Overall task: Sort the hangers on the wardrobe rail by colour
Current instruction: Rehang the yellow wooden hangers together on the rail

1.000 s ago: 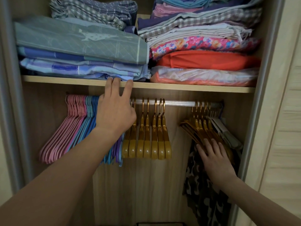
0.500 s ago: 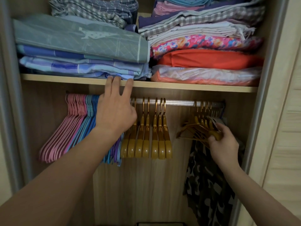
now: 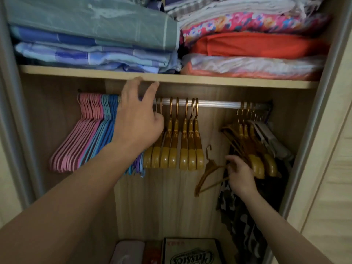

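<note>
Hangers: pink (image 3: 76, 147), blue (image 3: 107, 130), gold (image 3: 182, 149) grouped on rail (image 3: 217, 104). Right hand (image 3: 241, 173) gripped a thin brown hanger (image 3: 208, 173) off the rail. Left hand (image 3: 138, 119), fingers spread, touched shelf (image 3: 76, 70) holding folded bedding (image 3: 91, 33).

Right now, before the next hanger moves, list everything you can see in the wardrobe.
rail: one, silver, under the shelf
pink hangers: a bunch, far left
blue hangers: a bunch, right of the pink
thick golden hangers: about seven, mid-rail
mixed hangers: golden and pale, right end
thin brown hanger: one, off the rail
folded linens: two stacks, on the shelf
camouflage garment: one, lower right
left hand: at the rail
right hand: holds the thin brown hanger
</note>
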Demonstrator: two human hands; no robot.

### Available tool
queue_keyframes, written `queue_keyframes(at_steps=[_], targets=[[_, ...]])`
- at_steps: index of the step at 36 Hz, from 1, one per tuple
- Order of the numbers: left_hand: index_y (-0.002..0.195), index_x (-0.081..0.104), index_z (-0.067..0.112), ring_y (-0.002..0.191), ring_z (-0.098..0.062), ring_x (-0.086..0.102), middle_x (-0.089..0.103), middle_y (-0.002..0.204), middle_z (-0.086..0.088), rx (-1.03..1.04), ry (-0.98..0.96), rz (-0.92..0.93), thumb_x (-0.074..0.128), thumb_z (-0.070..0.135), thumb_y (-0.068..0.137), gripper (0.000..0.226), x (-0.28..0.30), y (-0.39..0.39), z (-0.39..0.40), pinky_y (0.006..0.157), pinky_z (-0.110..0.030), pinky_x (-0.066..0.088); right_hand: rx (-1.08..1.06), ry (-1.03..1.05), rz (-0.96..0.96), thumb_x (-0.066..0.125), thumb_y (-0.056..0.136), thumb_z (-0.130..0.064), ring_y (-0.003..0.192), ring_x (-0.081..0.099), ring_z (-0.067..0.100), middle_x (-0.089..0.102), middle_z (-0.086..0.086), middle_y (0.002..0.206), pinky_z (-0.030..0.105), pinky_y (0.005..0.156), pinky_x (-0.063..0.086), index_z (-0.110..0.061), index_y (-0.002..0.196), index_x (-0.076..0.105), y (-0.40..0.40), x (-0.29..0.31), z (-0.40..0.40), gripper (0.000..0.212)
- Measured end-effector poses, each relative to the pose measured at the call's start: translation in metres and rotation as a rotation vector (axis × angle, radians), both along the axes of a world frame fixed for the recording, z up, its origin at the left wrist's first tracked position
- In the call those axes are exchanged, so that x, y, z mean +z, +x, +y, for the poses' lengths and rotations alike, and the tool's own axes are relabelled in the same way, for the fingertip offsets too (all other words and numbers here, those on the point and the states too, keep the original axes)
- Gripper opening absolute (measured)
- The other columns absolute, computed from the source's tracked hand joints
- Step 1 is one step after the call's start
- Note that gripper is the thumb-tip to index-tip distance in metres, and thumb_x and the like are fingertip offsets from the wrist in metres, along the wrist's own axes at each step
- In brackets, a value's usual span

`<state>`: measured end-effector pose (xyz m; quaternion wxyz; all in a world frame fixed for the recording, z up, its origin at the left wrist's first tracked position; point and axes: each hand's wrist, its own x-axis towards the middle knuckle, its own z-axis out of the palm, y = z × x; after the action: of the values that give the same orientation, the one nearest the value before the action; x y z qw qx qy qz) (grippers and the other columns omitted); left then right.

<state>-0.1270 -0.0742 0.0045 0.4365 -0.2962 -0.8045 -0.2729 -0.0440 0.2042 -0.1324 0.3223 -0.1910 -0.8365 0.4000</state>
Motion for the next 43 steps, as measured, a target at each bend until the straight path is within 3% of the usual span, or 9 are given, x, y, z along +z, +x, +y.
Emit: queue_keyframes(at_steps=[4, 14, 18, 21, 24, 27, 34, 38, 43], targets=[[0.145, 0.049, 0.021, 0.117, 0.010, 0.042, 0.044, 0.137, 0.007, -0.255, 0.150, -0.107, 0.057, 0.013, 0.094, 0.052, -0.071, 0.041, -0.001, 0.098, -0.003, 0.033, -0.015, -0.157, -0.140, 0.047, 0.102, -0.002, 0.125, 0.053, 0.017, 0.058, -0.002, 0.131, 0.041, 0.112, 0.044, -0.019, 0.129, 0.062, 0.021, -0.081, -0.017, 0.036], [0.074, 0.056, 0.025, 0.072, 0.004, 0.050, 0.053, 0.080, 0.015, -0.090, -0.182, -1.469, 0.053, 0.027, 0.098, 0.024, -0.403, 0.094, -0.028, 0.068, -0.016, 0.038, 0.138, -0.405, -0.455, 0.048, 0.096, 0.009, 0.099, 0.060, 0.016, 0.064, -0.003, 0.100, 0.011, 0.076, 0.048, -0.013, 0.105, 0.069, 0.082, -0.206, -0.078, 0.031], [0.141, 0.049, 0.017, 0.117, -0.014, 0.053, 0.050, 0.138, 0.001, 0.014, -0.223, -1.796, 0.063, 0.032, 0.098, 0.048, -0.447, 0.108, -0.060, 0.091, -0.023, 0.037, 0.241, -0.607, -0.372, 0.044, 0.099, 0.012, 0.094, 0.058, 0.015, 0.062, 0.008, 0.107, 0.017, 0.084, 0.052, -0.005, 0.104, 0.065, 0.096, -0.184, -0.091, 0.029], [0.153, 0.038, 0.019, 0.132, -0.022, 0.049, 0.042, 0.154, -0.004, 0.014, -0.117, -1.831, 0.080, 0.054, 0.075, 0.096, -0.481, 0.099, -0.077, 0.108, -0.034, 0.045, 0.303, -0.623, -0.318, 0.047, 0.100, 0.009, 0.106, 0.065, 0.019, 0.066, 0.006, 0.116, 0.036, 0.093, 0.057, -0.020, 0.106, 0.064, 0.104, -0.163, -0.088, 0.034], [0.105, 0.067, 0.017, 0.091, -0.015, 0.063, 0.066, 0.101, -0.003, -0.062, -0.018, -1.724, 0.074, 0.031, 0.093, 0.019, -0.466, 0.103, -0.085, 0.085, -0.033, 0.052, 0.334, -0.718, -0.242, 0.048, 0.100, 0.005, 0.109, 0.068, 0.019, 0.070, 0.005, 0.117, 0.033, 0.087, 0.060, -0.020, 0.114, 0.066, 0.108, -0.148, -0.079, 0.034], [0.067, 0.066, 0.018, 0.065, -0.017, 0.064, 0.065, 0.067, -0.005, -0.044, 0.065, -1.632, 0.069, 0.034, 0.095, 0.033, -0.441, 0.109, -0.083, 0.072, -0.034, 0.053, 0.358, -0.787, -0.204, 0.050, 0.100, 0.004, 0.111, 0.069, 0.019, 0.072, 0.006, 0.118, 0.040, 0.094, 0.058, -0.017, 0.117, 0.068, 0.110, -0.145, -0.069, 0.032], [0.106, 0.070, 0.007, 0.052, -0.014, 0.065, 0.064, 0.062, -0.004, 0.091, 0.204, -1.713, 0.057, 0.038, 0.103, 0.033, -0.452, 0.112, -0.098, 0.066, -0.032, 0.048, -0.047, -0.421, -0.399, 0.054, 0.101, -0.032, 0.125, 0.055, 0.025, 0.058, -0.002, 0.132, 0.039, 0.107, 0.042, -0.020, 0.142, 0.047, 0.106, -0.186, -0.057, 0.044], [0.089, 0.064, 0.002, 0.048, -0.014, 0.061, 0.057, 0.064, -0.012, 0.087, 0.391, -1.816, 0.060, 0.011, 0.101, 0.016, -0.448, 0.114, -0.094, 0.047, -0.026, 0.046, 0.066, -0.490, -0.535, 0.058, 0.099, -0.031, 0.121, 0.058, 0.023, 0.062, 0.003, 0.132, 0.048, 0.108, 0.046, -0.022, 0.135, 0.054, 0.114, -0.206, -0.065, 0.038], [0.109, 0.063, 0.003, 0.080, -0.029, 0.058, 0.063, 0.087, -0.016, -0.057, 0.878, -1.931, 0.056, 0.024, 0.106, 0.022, -0.431, 0.112, -0.066, 0.080, -0.046, 0.053, 0.278, -0.595, -0.684, 0.051, 0.103, -0.021, 0.093, 0.070, 0.011, 0.070, -0.001, 0.108, 0.048, 0.104, 0.051, -0.020, 0.117, 0.064, 0.119, -0.196, -0.090, 0.019]])
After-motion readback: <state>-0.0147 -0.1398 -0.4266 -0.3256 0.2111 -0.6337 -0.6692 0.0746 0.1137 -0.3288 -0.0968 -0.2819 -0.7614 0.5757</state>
